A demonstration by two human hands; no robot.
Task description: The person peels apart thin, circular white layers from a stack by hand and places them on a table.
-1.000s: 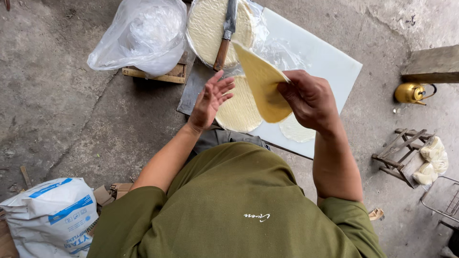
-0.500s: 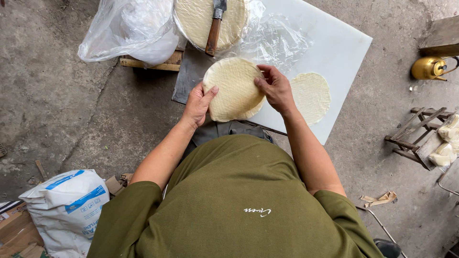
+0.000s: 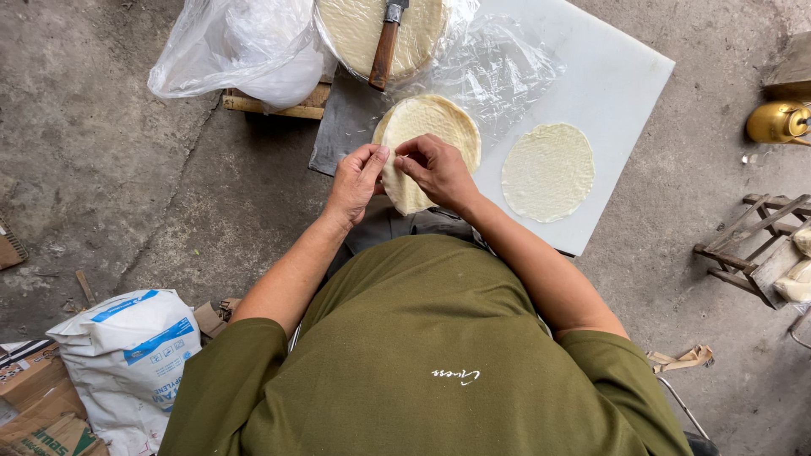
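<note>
My left hand (image 3: 356,179) and my right hand (image 3: 435,169) meet at the near edge of a stack of thin round pale wrappers (image 3: 431,135), fingertips pinching its rim. The stack rests on the near left part of a white board (image 3: 617,84). One single round wrapper (image 3: 547,171) lies flat on the board to the right of my hands. Beyond the stack, a larger pile of wrappers (image 3: 363,29) sits in clear plastic with a wooden-handled knife (image 3: 384,46) lying on top.
A clear plastic bag (image 3: 241,46) sits on a wooden block at the upper left. A white sack (image 3: 131,355) and cardboard lie at the lower left. A brass pot (image 3: 777,122) and a small wooden stool (image 3: 748,245) stand on the concrete floor to the right.
The wrapper my right hand held up a second ago now lies on the board to the right. Both hands have come together at the stack's near edge.
</note>
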